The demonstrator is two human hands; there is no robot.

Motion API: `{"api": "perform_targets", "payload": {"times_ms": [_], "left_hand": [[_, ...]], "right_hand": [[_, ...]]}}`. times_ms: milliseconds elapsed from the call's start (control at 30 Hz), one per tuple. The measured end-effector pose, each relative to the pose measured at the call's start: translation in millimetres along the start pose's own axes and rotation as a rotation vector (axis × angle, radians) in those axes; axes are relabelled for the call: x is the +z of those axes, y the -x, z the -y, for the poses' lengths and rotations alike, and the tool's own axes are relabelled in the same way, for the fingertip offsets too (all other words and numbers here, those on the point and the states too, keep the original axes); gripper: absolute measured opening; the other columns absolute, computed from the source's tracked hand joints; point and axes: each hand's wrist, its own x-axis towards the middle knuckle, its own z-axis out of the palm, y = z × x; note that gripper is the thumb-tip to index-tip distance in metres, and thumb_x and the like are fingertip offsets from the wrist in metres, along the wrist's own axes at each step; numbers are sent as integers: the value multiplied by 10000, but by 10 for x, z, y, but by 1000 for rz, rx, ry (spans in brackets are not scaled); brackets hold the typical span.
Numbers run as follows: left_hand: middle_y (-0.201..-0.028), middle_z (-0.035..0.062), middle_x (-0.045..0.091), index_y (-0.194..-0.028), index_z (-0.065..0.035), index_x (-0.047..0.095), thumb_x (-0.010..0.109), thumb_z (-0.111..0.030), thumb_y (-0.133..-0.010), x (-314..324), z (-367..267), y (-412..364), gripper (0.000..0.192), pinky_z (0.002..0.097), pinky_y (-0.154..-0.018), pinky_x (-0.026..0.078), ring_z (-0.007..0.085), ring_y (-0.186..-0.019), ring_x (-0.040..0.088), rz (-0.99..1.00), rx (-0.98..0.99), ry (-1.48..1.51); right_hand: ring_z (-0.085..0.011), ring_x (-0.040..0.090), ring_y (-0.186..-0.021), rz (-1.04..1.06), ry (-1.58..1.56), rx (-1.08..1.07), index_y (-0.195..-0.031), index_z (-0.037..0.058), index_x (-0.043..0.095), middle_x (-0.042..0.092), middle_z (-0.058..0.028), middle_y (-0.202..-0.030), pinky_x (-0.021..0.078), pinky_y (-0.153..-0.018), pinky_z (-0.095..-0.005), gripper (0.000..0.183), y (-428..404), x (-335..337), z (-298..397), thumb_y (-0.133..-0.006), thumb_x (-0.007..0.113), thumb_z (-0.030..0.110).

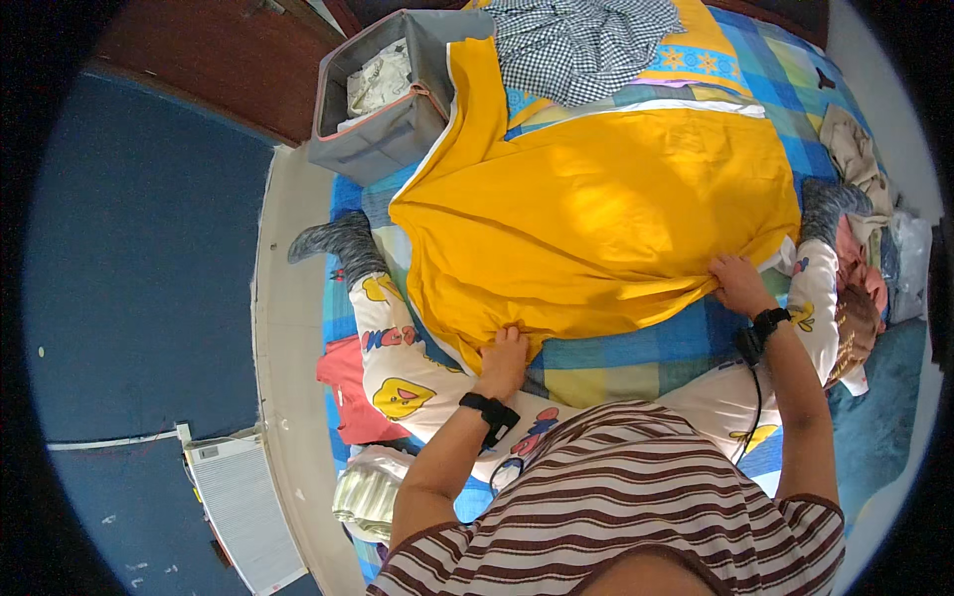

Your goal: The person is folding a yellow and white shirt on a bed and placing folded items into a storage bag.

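A yellow garment (596,201) with a white inner edge lies spread over the bed between my outstretched legs. One sleeve-like part of it reaches up beside the grey storage box. My left hand (505,361) grips its near edge at the left, where the cloth bunches into folds. At the right of that same edge, my right hand (739,284) pinches the fabric near my knee. Between the two hands the edge sags in a shallow curve above the checked bedsheet (596,365). Both wrists carry black straps with small devices.
The grey fabric storage box (380,149) holds folded white cloth. Beyond the yellow garment lies a black-and-white gingham cloth (581,45). A red garment (354,395) and a striped cloth bundle (369,492) lie at left. Beige clothing (853,153) and a plastic bag (909,261) are at right.
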Motion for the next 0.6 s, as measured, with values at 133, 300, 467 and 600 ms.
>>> {"api": "perform_targets", "payload": {"times_ms": [133, 300, 467, 600], "left_hand": [[-925, 77, 538, -882, -68, 595, 600, -126, -672, -178, 134, -59, 218, 383, -715, 468, 265, -942, 511, 11, 51, -49], [-810, 65, 586, -903, -45, 570, 599, -138, -704, -875, 798, -162, 221, 311, -721, 440, 212, -799, 559, 354, 203, 624], [-816, 16, 574, -844, -48, 558, 564, -108, -797, -878, 1774, -792, 76, 246, -686, 434, 108, -744, 532, -606, -109, 1467], [-832, 113, 596, -902, -14, 570, 554, -196, -815, -535, 1952, -928, 203, 301, -702, 450, 204, -746, 574, -856, -454, 909]], "right_hand": [[-321, 533, -799, -10, 21, 1, -819, 80, 556, 537, -131, -827, 437, -665, -428, 146, 50, 122, -242, -679, 554, 122], [-333, 529, -773, 262, -82, -18, -706, 64, 553, 553, -123, -781, 428, -650, -421, 74, 24, -291, -264, -692, 566, 135], [-340, 527, -843, 287, -450, 278, -794, 66, 581, 567, -130, -858, 426, -706, -411, 115, -490, -362, -604, -735, 590, 164], [-344, 467, -969, -516, -70, 258, -1008, 46, 524, 522, -151, -985, 392, -824, -421, 312, -683, -152, -465, -720, 610, 129]]}}
